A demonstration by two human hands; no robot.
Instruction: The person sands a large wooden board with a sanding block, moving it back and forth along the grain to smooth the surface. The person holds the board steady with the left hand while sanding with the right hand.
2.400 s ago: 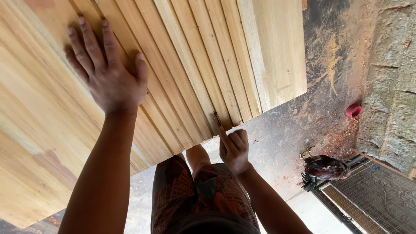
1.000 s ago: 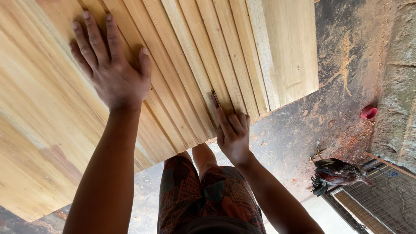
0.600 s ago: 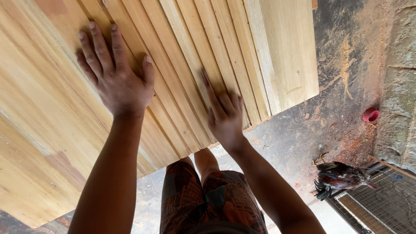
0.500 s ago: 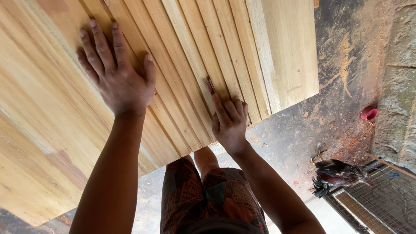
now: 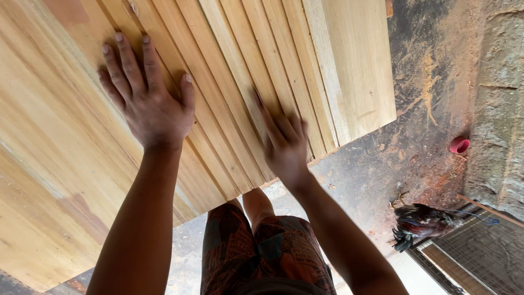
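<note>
A row of pale wooden boards (image 5: 234, 60) lies side by side, edges overlapping, in front of me. My left hand (image 5: 146, 101) rests flat on the boards at the left, fingers spread. My right hand (image 5: 284, 143) lies on the boards near their lower end, fingers extended and blurred by motion. Neither hand grips anything. A wider flat plank (image 5: 360, 65) sits at the right side of the stack.
Below the boards I see my patterned shorts (image 5: 267, 251). The dirt floor (image 5: 426, 98) carries sawdust. A small red cap (image 5: 459, 145) lies near a stone wall (image 5: 499, 109). A dark chicken (image 5: 423, 223) stands by a wire cage (image 5: 480, 257).
My right hand has moved up from the boards' lower edge onto their faces, opening from curled fingers to a flat palm. My left hand has stayed flat in place.
</note>
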